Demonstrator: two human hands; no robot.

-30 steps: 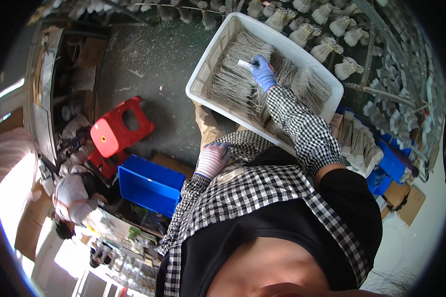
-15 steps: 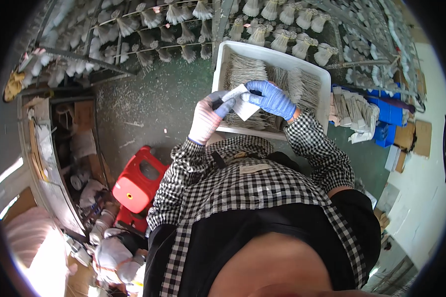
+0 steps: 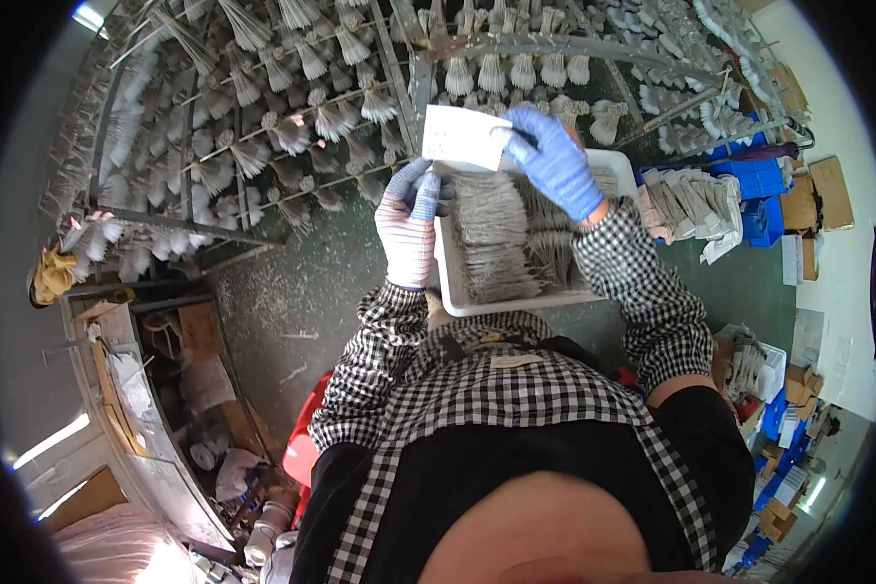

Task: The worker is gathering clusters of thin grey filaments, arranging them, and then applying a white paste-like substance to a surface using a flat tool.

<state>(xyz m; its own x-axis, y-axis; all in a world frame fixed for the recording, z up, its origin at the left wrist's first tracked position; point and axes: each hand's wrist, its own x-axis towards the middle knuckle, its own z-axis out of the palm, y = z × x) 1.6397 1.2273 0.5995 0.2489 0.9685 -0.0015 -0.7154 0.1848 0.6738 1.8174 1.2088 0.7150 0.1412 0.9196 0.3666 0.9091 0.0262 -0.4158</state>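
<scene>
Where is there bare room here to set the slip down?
Bare floor lies between the rack, the workbench and the tray. The tray is packed with stick bundles, and the right side is crowded with blue crates and boxes.

Clearance notes. White tray [image 3: 455, 292] fills the space directly ahead of the body, packed with thin stick bundles [image 3: 492, 238]; no bare floor of the tray shows. Beyond it, metal rack [image 3: 399, 58] with hanging tufts closes off the far side. Left hand [image 3: 409, 229] sits at the tray's left rim; right hand [image 3: 555, 161] above its far end, white paper [image 3: 462, 136] between them. Open concrete floor [image 3: 292, 292] lies left of the tray. Paper bundles [image 3: 691, 200] and blue crates [image 3: 759, 195] block the right.
</scene>
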